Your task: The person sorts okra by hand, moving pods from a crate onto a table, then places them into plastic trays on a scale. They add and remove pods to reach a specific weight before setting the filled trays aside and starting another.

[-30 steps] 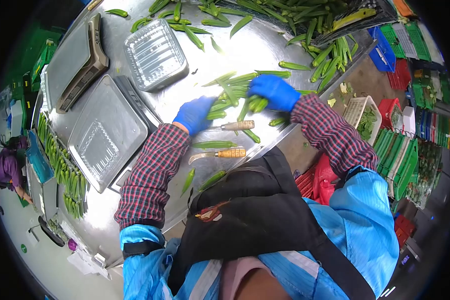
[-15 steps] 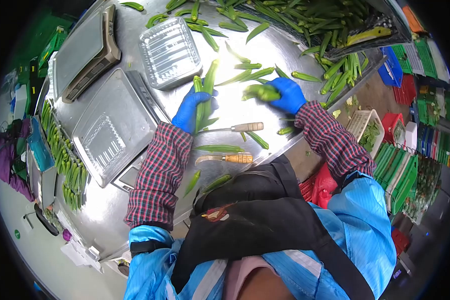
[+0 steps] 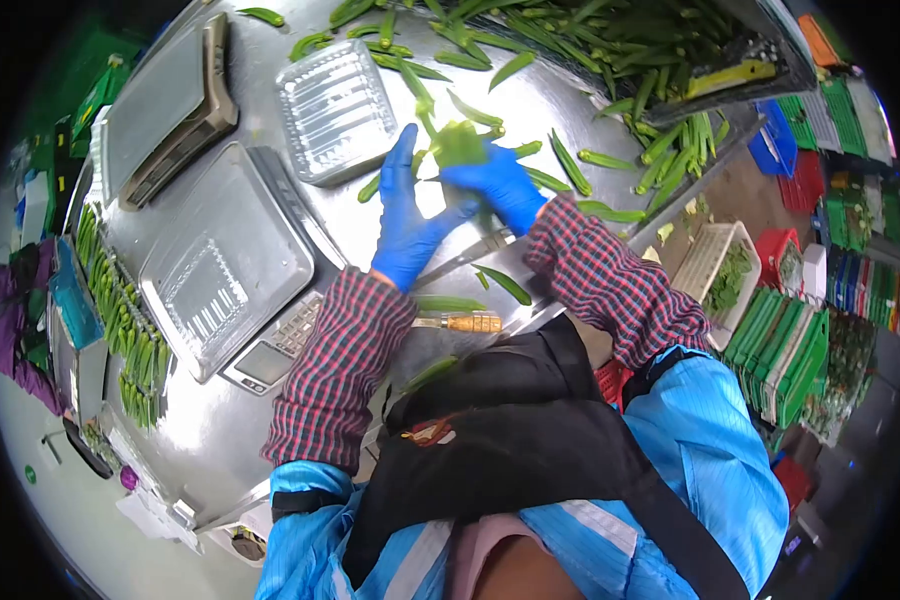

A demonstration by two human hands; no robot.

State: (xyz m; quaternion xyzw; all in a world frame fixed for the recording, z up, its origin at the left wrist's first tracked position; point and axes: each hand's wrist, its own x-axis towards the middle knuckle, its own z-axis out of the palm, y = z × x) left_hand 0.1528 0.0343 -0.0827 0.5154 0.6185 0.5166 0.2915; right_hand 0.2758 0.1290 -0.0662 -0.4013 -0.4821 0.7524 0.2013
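Fingers (image 3: 470, 168) of the right hand (image 3: 500, 188), in a thin blue rubber glove, are curled tight round a bunch of ridged green okra pods (image 3: 459, 143), whose blunt ends poke up above the knuckles. The left hand (image 3: 410, 220), gloved the same, lies open with its fingers (image 3: 402, 160) straight and together, flat against the left side of the bunch and gripping nothing. The bunch sits up off the dull, shiny stainless steel table (image 3: 540, 100), between the two hands and just right of the clear ribbed plastic tray (image 3: 335, 108), which stands empty. Under the wrists lies a slim knife with a pale wooden handle (image 3: 465, 258), and nearer the body a second, shorter wooden-handled knife (image 3: 462, 322) beside a long single pod (image 3: 450, 302). Loose tapering pods (image 3: 590, 158) are scattered to the right, thickening towards a black slatted plastic crate (image 3: 730, 70) heaped with more. To the left a square flat steel scale pan (image 3: 260, 215) carries another clear tray — close to the left forearm. The table's edge runs slantwise just right of the right sleeve, so room is tight on that side; the barest steel is the bright patch beyond the hands, between tray and crate.
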